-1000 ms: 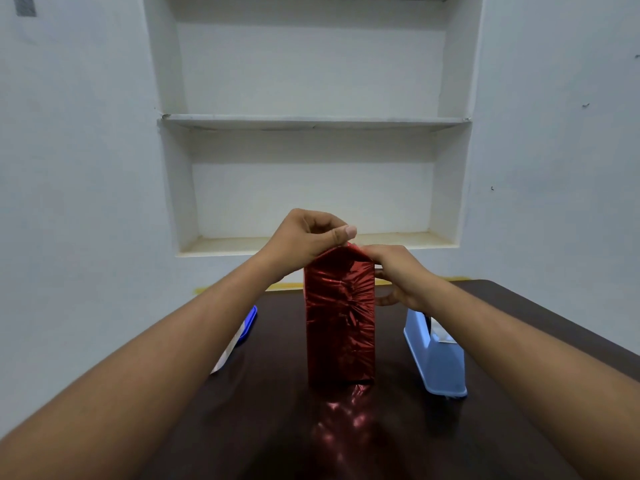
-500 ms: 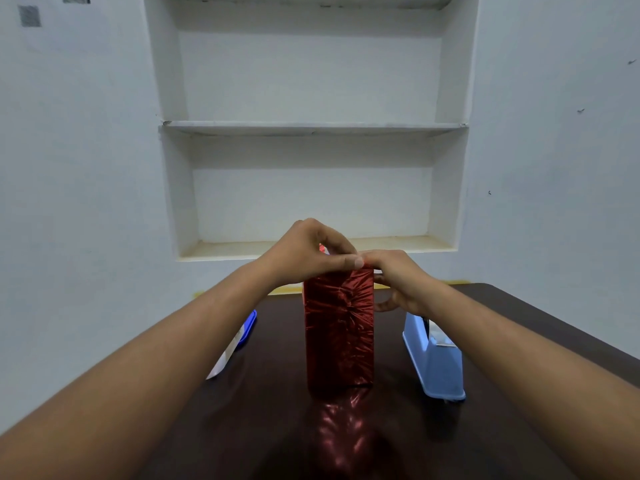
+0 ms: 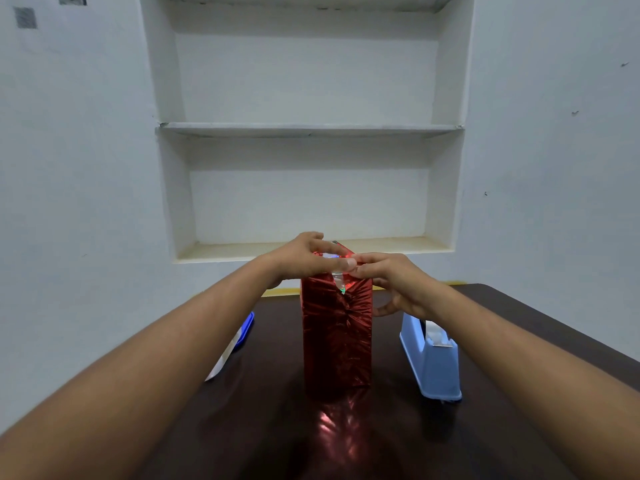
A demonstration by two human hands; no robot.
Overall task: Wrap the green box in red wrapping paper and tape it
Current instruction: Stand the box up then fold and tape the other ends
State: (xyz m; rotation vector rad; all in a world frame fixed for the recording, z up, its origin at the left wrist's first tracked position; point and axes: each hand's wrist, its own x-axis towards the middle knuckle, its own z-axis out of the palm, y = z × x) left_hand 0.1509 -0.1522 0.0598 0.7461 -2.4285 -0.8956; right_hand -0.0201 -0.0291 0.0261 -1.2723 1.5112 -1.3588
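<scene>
Box [image 3: 336,334] wrapped in shiny red wrapping paper [image 3: 325,348] stands upright near the middle of the dark desk [image 3: 263,427], with a tiny sliver of green showing through a gap near its top front edge; left hand [image 3: 304,258] sits over the top of the box, fingers curled and pinching the folded paper flap there; right hand [image 3: 391,282] meets it from the other side, fingertips [image 3: 360,268] pinching at the same top edge, looks like a clear bit of tape [image 3: 337,278] between them; light blue tape dispenser [image 3: 433,358] stands just beside the box toward the desk's right edge; something blue and white [image 3: 235,341] peeks out by the left edge, mostly hidden behind the left arm, can't tell what it is.
</scene>
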